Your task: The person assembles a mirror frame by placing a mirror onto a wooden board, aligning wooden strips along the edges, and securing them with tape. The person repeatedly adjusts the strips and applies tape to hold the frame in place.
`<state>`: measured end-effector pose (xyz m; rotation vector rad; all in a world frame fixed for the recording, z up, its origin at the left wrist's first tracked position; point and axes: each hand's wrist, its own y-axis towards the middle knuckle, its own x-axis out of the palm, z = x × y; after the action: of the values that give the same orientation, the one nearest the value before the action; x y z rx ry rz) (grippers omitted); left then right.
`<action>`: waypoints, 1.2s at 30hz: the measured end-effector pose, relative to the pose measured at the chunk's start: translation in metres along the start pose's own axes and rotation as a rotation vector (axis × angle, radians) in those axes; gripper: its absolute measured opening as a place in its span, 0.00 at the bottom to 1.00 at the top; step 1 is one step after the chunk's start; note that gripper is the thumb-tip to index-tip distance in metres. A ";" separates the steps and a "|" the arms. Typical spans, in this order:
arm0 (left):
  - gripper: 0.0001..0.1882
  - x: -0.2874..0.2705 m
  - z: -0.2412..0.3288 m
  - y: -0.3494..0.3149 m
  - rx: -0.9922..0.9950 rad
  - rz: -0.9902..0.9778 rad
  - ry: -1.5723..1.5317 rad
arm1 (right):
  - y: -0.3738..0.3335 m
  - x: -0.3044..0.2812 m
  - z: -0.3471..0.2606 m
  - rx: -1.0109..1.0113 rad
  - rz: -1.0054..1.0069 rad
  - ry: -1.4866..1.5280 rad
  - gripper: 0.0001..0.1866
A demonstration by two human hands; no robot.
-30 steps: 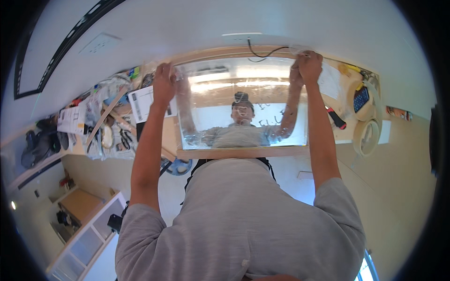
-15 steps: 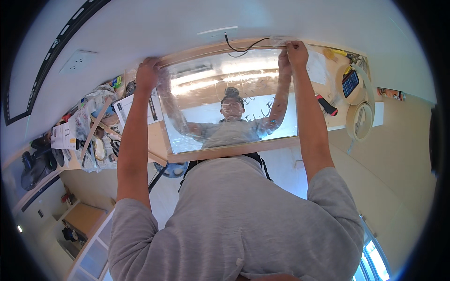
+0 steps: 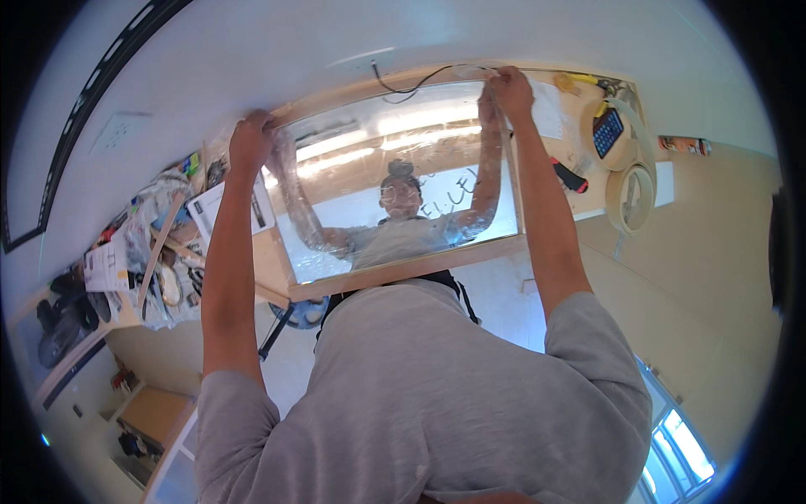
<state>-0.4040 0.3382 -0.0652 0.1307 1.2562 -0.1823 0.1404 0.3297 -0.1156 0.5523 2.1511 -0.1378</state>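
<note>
A rectangular mirror (image 3: 336,202) lies before me in a pale wooden frame (image 3: 403,267). Wrinkled clear film with dark handwriting covers its face, and my arms and body are reflected in it. My left hand (image 3: 251,141) is closed at the far left corner, fingers curled over the edge. At the far right corner my right hand (image 3: 511,91) is closed too, fingertips pinched on the edge by a bit of clear plastic. The undersides of both grips are hidden. A black cable (image 3: 403,91) runs along the far edge, close to my right hand.
At right lie a red-and-black tool (image 3: 570,176), a phone (image 3: 607,134), tape rolls (image 3: 630,199) and yellow-handled tools (image 3: 585,79). Plastic wrap (image 3: 151,214), wood strips (image 3: 163,244) and a white printed box (image 3: 208,210) clutter the left. A wall (image 3: 319,34) rises behind the bench.
My view has shifted slightly, so the bench and mirror sit a little further left and look more tilted. Both hands stay at the mirror's far corners.
</note>
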 end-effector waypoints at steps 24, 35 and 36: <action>0.11 0.054 0.133 0.047 0.074 0.005 -0.119 | 0.039 -0.022 0.007 -0.351 -0.318 0.199 0.13; 0.12 0.062 0.127 0.049 0.145 0.096 -0.210 | -0.066 -0.042 0.020 -0.003 0.021 0.468 0.14; 0.12 0.062 0.125 0.050 0.160 0.089 -0.202 | -0.074 -0.042 0.022 0.002 0.023 0.482 0.14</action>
<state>-0.2587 0.3582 -0.0861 0.2983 1.0315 -0.2140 0.1461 0.2431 -0.1033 0.6618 2.6094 0.0098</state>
